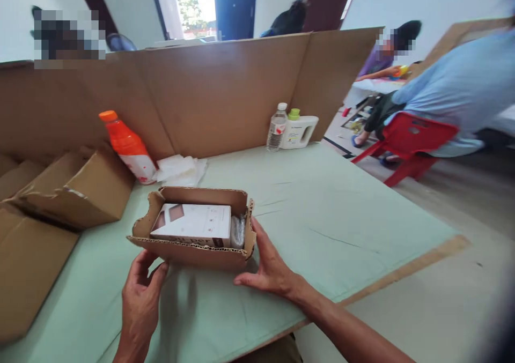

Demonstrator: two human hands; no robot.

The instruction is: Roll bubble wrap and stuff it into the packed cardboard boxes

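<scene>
head view. a small open cardboard box [193, 247] sits on the pale green table surface [322, 218], near its front edge. inside lie a white product carton [193, 223] and, at its right end, a clear wrapped item [237, 231]. the left hand [140, 298] rests at the box's lower left corner, fingers loosely curled and apart, grasping nothing. the right hand [269, 269] lies flat against the box's right side, fingers spread, not clamped. behind stand an orange bottle [129, 147], white tissue [181, 170], a water bottle [277, 128] and a white jug [300, 131] before a cardboard wall [221, 84]. a person sits on a red chair [410, 138] at right.
</scene>
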